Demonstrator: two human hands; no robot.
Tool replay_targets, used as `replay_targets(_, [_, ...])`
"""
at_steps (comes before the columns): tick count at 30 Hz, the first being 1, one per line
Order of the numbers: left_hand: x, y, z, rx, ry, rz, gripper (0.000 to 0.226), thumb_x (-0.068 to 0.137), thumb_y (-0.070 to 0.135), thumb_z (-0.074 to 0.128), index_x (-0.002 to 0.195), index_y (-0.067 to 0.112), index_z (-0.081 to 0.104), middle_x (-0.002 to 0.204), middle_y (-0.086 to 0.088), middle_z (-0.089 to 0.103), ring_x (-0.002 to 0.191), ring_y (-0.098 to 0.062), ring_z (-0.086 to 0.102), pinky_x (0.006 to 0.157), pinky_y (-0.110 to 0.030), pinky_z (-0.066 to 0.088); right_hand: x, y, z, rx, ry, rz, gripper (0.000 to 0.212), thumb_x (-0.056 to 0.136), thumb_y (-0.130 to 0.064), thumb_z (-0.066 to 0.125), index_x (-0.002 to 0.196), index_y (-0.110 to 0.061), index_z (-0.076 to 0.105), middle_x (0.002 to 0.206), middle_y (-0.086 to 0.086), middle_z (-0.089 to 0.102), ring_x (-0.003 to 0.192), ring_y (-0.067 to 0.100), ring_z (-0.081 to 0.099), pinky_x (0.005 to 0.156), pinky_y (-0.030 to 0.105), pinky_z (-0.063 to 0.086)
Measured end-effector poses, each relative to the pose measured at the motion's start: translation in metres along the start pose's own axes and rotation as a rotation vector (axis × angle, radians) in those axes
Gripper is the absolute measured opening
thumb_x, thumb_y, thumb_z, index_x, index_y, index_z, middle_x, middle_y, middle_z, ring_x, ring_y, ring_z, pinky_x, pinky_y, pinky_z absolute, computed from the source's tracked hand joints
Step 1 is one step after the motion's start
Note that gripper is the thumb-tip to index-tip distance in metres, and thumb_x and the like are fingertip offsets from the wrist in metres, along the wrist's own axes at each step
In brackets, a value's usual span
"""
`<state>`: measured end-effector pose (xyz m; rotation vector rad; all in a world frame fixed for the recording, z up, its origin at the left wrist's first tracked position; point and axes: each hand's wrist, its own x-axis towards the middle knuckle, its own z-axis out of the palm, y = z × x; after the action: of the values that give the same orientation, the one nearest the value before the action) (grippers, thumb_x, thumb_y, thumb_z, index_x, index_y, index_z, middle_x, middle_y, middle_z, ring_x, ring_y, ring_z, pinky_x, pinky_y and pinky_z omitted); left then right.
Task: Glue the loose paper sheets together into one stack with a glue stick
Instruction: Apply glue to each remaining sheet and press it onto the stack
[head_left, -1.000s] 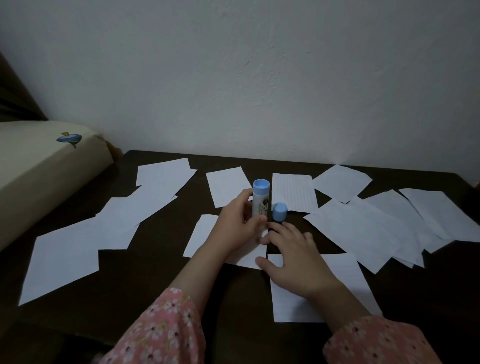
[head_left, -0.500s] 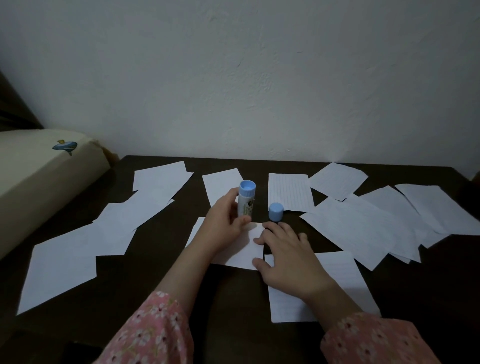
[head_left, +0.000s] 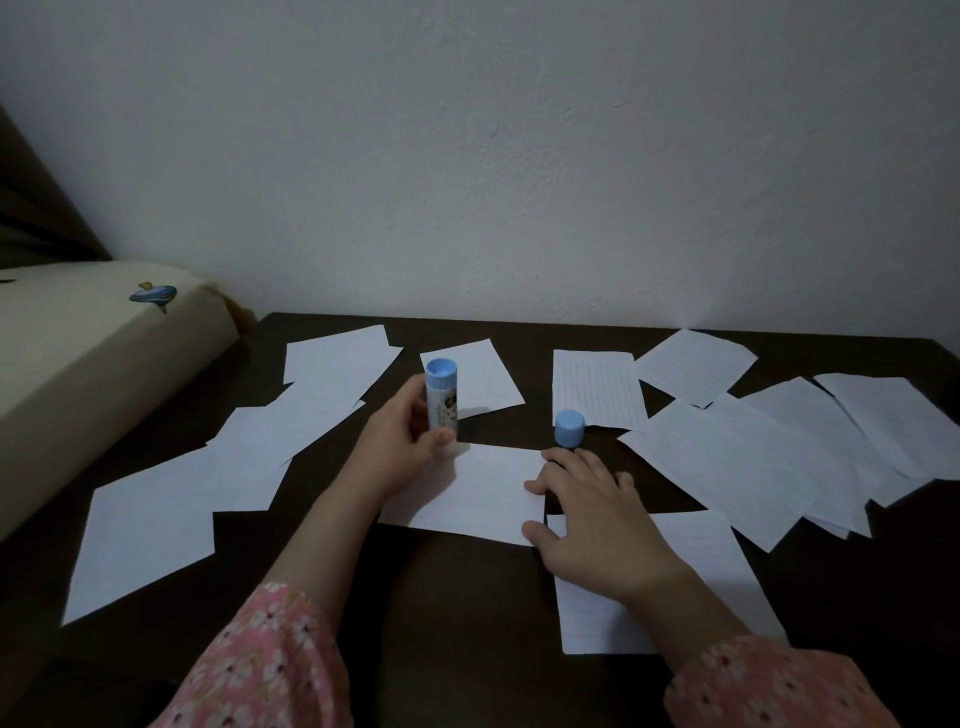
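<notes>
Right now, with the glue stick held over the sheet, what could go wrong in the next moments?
1. The right hand touches only the right edge of the sheet, so the sheet may slide or wrinkle under the glue stick that the left hand grips.
2. The cap stands close to the right fingers and may be knocked over.

The left hand (head_left: 402, 447) has drawn the glue stick (head_left: 441, 397) leftward, away from its cap (head_left: 569, 428), off the middle sheet (head_left: 483, 491).

Pink floral sleeves (head_left: 270, 660), bare hands
</notes>
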<state>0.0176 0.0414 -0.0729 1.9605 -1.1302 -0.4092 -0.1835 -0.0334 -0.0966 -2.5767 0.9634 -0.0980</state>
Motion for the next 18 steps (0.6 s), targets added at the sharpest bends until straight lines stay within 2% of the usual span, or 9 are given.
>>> replay_targets(5, [0.0, -0.006, -0.01, -0.002, 0.018, -0.036, 0.058, 0.09, 0.014, 0.061, 0.14, 0.03, 0.036, 0.118, 0.01, 0.047, 0.108, -0.007, 0.044, 0.089, -0.03, 0.043, 0.001, -0.001, -0.001, 0.008, -0.004, 0.006, 0.042, 0.09, -0.044, 0.054, 0.13, -0.036, 0.042, 0.153, -0.013, 0.018, 0.145, 0.013, 0.006, 0.118, 0.051, 0.008])
replay_targets(10, [-0.001, -0.012, -0.014, 0.016, 0.049, -0.063, 0.054, 0.091, 0.016, 0.061, 0.138, 0.029, 0.037, 0.129, 0.003, 0.051, 0.119, -0.017, 0.049, 0.091, -0.032, 0.044, 0.0, -0.002, -0.004, 0.007, -0.007, 0.003, 0.04, 0.091, -0.044, 0.054, 0.128, -0.035, 0.043, 0.151, -0.013, 0.02, 0.144, 0.013, 0.01, 0.117, 0.051, 0.01])
replay_targets(13, [0.0, -0.016, -0.014, 0.009, 0.064, -0.084, 0.055, 0.091, 0.017, 0.061, 0.139, 0.029, 0.037, 0.129, 0.003, 0.05, 0.118, -0.017, 0.049, 0.092, -0.034, 0.045, -0.001, -0.004, -0.006, 0.004, -0.017, 0.008, 0.04, 0.091, -0.044, 0.054, 0.128, -0.036, 0.042, 0.151, -0.013, 0.02, 0.144, 0.013, 0.01, 0.117, 0.051, 0.011])
replay_targets(15, [-0.001, -0.019, -0.015, -0.106, 0.128, -0.115, 0.051, 0.09, 0.017, 0.062, 0.135, 0.027, 0.039, 0.125, 0.004, 0.051, 0.111, -0.012, 0.05, 0.09, -0.034, 0.045, -0.001, -0.004, -0.007, 0.007, -0.022, 0.007, 0.04, 0.091, -0.045, 0.053, 0.128, -0.036, 0.042, 0.151, -0.013, 0.021, 0.144, 0.013, 0.01, 0.118, 0.051, 0.011])
replay_targets(18, [-0.002, -0.023, -0.021, -0.475, 0.316, -0.24, 0.049, 0.09, 0.022, 0.062, 0.134, 0.024, 0.041, 0.119, 0.001, 0.054, 0.097, -0.013, 0.056, 0.08, -0.03, 0.049, -0.001, -0.004, -0.008, 0.006, -0.023, 0.004, 0.04, 0.091, -0.045, 0.053, 0.128, -0.037, 0.042, 0.151, -0.013, 0.021, 0.144, 0.013, 0.011, 0.118, 0.051, 0.012])
